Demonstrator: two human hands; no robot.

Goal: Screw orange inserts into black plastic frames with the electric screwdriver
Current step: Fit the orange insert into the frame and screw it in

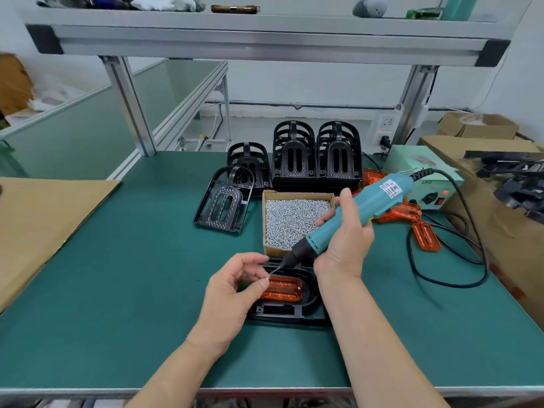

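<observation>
I'm gripping the electric screwdriver [365,212] in my right hand [344,240], tilting it down over the box of screws [294,222]. My left hand [235,293] is pinching the tip of its bit [275,270]. The black frame [309,301] is lying on the tabletop [132,290] just in front of that box, with the orange insert [282,290] sitting inside it.

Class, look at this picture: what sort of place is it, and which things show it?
Probably a small factory assembly bench: stacks of identical black frames, a box of loose screws, and a corded electric screwdriver gripped in the right hand.
</observation>
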